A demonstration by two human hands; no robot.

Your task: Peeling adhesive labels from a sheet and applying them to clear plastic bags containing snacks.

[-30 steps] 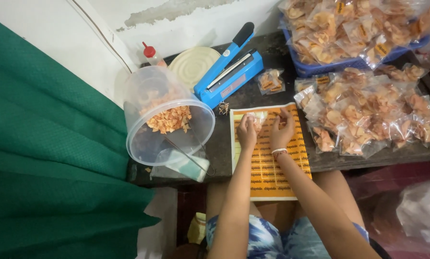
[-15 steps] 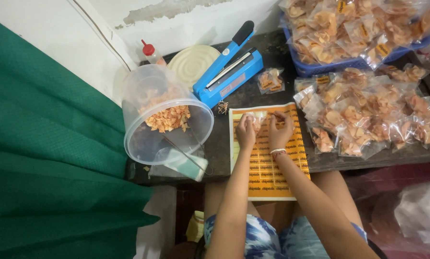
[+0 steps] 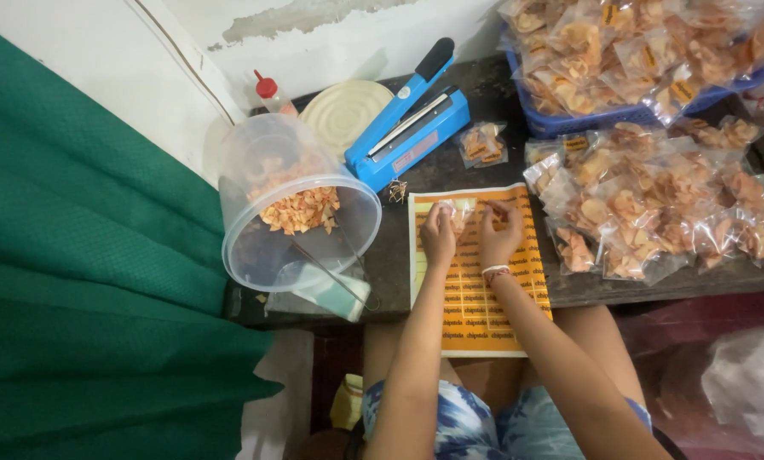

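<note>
Lap with blue patterned shorts nearest the camera. Above it, orange label sheet lying flat over the edge of the dark table, its near end hanging toward the knees. Left hand curled on the sheet's far end, fingers pinched on a small clear packet. Right hand just beside, fingertips bent and pressed to the sheet; hold on anything cannot be told. Left of the sheet, tilted clear tub with orange chips. Right, heaped chip bags. Farther back, blue heat sealer, cream lid, red-capped bottle, blue crate.
</note>
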